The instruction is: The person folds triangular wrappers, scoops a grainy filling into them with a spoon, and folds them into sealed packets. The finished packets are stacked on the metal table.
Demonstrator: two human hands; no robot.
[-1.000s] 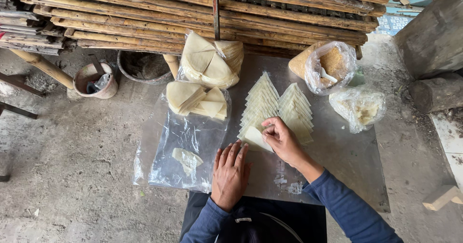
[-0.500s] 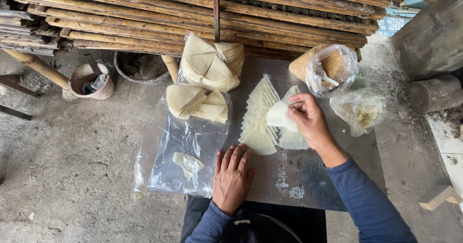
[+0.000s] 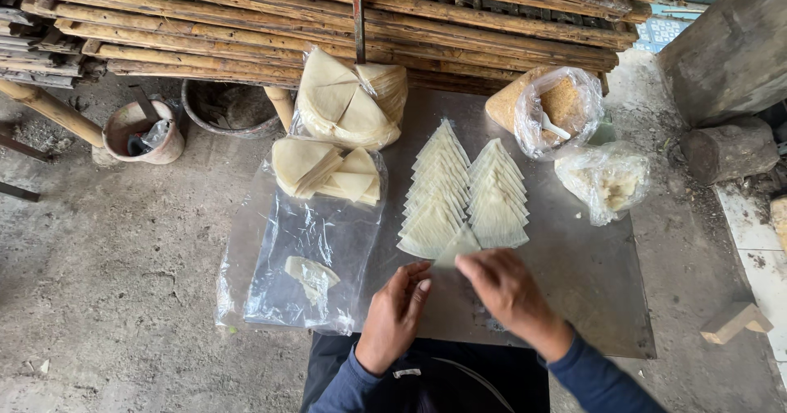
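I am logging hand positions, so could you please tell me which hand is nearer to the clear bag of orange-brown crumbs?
Right. The right hand lies below the crumb bag; the left hand sits farther down-left of it.

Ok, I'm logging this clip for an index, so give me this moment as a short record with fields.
setting: metal sheet on concrete floor, bamboo poles behind
left hand: touching a pale triangular wrapper
right hand: on the same wrapper
laid out: two overlapping rows of triangles
left of rows: clear plastic sheet with wrapper stacks
far side: bagged wrappers, bag of brown filling, bag of pale filling
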